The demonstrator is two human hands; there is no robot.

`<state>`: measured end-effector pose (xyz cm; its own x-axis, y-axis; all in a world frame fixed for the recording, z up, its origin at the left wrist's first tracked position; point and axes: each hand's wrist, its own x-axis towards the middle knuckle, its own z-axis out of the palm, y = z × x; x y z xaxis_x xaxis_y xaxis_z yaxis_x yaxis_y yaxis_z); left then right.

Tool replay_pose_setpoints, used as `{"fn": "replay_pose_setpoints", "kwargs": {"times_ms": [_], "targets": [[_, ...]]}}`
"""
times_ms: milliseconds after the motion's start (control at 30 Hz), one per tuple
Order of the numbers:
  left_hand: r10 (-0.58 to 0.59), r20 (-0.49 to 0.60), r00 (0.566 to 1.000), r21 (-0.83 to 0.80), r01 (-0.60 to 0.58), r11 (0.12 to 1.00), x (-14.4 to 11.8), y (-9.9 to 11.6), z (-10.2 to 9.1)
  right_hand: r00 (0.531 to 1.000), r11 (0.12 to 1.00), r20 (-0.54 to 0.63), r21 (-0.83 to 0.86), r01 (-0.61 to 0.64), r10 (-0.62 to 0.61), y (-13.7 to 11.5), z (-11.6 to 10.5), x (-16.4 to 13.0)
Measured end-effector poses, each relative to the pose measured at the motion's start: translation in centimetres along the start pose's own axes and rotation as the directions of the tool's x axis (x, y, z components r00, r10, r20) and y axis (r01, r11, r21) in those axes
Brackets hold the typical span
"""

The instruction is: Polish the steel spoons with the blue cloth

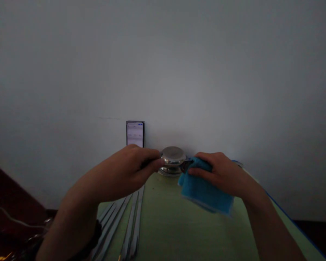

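My left hand (141, 165) is closed, its thumb and fingers pinching one end of a slim shiny metal utensil (183, 164). That piece looks like a spoon or fork, though I cannot make out its exact kind. My right hand (216, 168) grips a folded blue cloth (206, 192), which wraps around the utensil's other end. The cloth's lower edge hangs loose and slightly blurred. Just behind the utensil, a shiny round metal dish (174, 153) sits on the table by the wall, partly covered by my left fingers.
A phone (135, 134) with a lit screen leans upright against the pale wall (163, 72). Several long, thin silver pieces (134, 217) lie on the green table (174, 232), partly under my left forearm. A thin metal end (237, 164) shows behind my right wrist. A white cable (13, 219) hangs at the left.
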<state>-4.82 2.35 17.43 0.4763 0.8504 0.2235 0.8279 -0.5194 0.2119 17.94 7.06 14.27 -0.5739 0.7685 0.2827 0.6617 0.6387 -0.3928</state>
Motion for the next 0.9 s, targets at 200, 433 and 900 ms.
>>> {"fn": "replay_pose_setpoints", "kwargs": {"times_ms": [200, 433, 900], "targets": [[-0.005, -0.083, 0.997, 0.123, 0.015, 0.992, 0.9, 1.7, 1.4, 0.999, 0.994, 0.016, -0.102, 0.031, -0.030, 1.2, -0.5, -0.4], [-0.024, -0.025, 0.999, 0.000, 0.024, 1.000, 1.8, 0.9, 2.1, 0.999, 0.991, 0.008, -0.126, 0.037, -0.036, 1.4, -0.4, -0.3], [0.015, 0.193, 0.981, -0.078, 0.000, 0.997, 1.3, 0.3, 2.0, 0.980, 0.986, 0.191, 0.165, 0.024, -0.056, -0.1, 0.3, -0.2]]}}
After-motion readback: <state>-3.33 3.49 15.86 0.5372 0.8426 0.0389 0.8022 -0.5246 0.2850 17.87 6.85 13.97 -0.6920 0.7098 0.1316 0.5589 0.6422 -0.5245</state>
